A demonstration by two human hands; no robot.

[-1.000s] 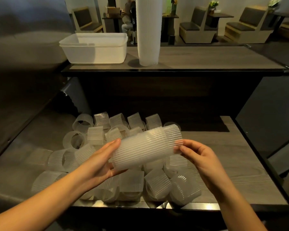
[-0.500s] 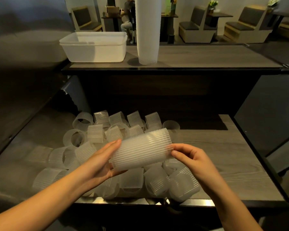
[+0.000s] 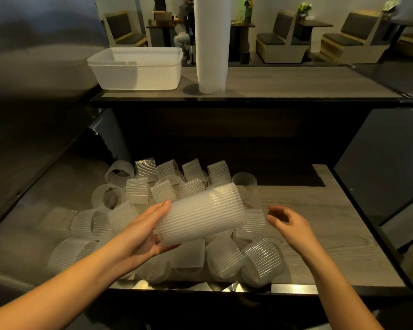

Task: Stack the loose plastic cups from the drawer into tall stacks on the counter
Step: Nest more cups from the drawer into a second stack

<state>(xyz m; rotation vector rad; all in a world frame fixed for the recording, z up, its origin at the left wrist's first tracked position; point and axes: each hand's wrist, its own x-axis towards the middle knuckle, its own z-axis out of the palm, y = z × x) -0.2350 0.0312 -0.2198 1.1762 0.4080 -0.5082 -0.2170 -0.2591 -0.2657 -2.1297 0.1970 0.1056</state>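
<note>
My left hand holds a short stack of nested ribbed translucent cups lying sideways above the drawer. My right hand hovers just right of the stack's end, fingers curled apart, touching nothing. Below lie several loose ribbed cups in a heap on the drawer's left and middle. A tall stack of cups stands upright on the counter, its top cut off by the frame.
A white plastic tub sits on the counter left of the tall stack. The drawer's steel front edge runs below the heap. A dark metal surface rises at the left. Seats, tables and a seated person are behind the counter.
My right hand pushed a cup onto the end of the held stack, then let go and drew back to the right. The stack stays in my left hand.
</note>
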